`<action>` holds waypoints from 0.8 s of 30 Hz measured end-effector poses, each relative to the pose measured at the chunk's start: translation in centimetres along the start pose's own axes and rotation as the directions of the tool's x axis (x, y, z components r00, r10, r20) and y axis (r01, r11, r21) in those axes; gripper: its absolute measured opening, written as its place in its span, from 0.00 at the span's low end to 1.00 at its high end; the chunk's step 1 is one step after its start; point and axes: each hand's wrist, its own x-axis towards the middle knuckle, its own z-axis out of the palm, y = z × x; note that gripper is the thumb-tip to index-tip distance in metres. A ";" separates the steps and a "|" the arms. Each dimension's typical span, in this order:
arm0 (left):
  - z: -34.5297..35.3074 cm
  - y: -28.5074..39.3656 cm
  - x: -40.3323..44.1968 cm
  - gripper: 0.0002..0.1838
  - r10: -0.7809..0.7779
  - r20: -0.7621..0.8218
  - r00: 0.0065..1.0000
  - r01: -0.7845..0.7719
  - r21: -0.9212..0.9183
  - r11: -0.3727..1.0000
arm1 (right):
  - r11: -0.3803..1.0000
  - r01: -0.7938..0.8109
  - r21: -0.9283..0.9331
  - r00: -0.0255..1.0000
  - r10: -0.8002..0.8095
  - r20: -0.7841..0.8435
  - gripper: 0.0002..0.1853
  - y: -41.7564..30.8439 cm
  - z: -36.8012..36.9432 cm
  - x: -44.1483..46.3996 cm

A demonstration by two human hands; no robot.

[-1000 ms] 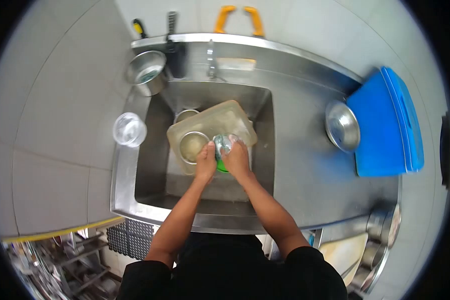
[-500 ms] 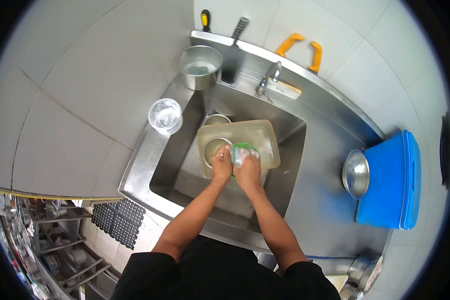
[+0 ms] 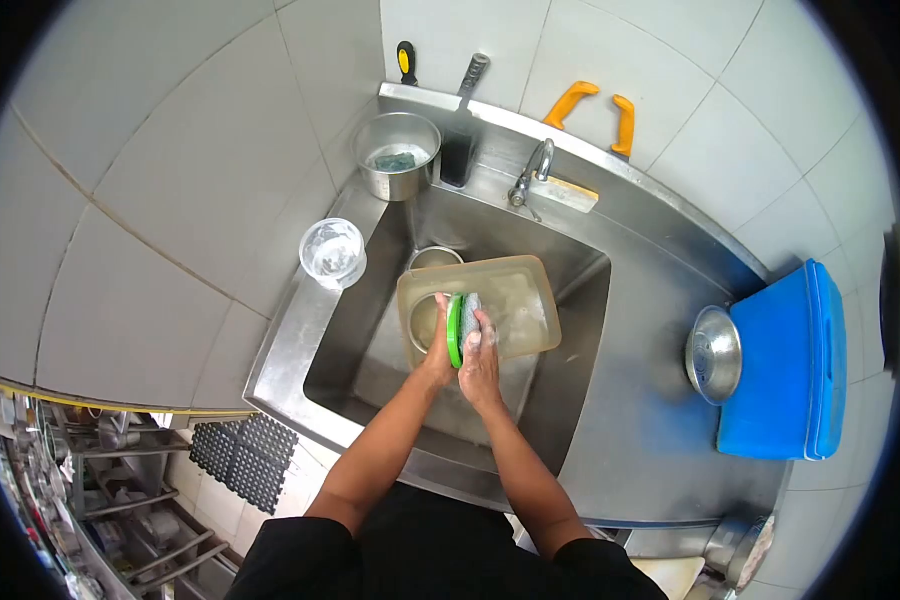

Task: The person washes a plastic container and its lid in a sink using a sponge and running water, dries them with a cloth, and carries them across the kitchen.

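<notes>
Over the sink, my left hand (image 3: pixel 437 352) grips a bright green round lid (image 3: pixel 455 330), which stands nearly edge-on. My right hand (image 3: pixel 480 368) presses a greyish scrubbing pad (image 3: pixel 471 312) against the lid's right face, and whitish suds show on its fingers. Just beyond both hands lies a translucent rectangular tub (image 3: pixel 518 310) holding cloudy water. A round metal bowl (image 3: pixel 422 325) sits in the tub's left part, partly hidden by my left hand. Another metal bowl (image 3: pixel 435 257) shows behind the tub.
A steel sink (image 3: pixel 580 330) surrounds the tub, with a faucet (image 3: pixel 532 175) behind. On the left ledge stand a clear plastic container (image 3: pixel 332 252) and a metal pot (image 3: pixel 398 180). To the right are a metal bowl (image 3: pixel 713 355) and a blue cooler (image 3: pixel 775 370). Orange handles (image 3: pixel 570 103) stick up behind the ledge.
The green lid has turned from facing up to nearly edge-on and come slightly nearer me. My right hand has moved from on top of it to its right side.
</notes>
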 end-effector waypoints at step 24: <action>-1.1 2.8 -2.5 0.17 0.177 -0.101 0.979 -0.203 -0.409 0.890 | 0.994 0.082 0.078 0.982 -0.094 0.164 0.22 -3.1 0.8 -3.8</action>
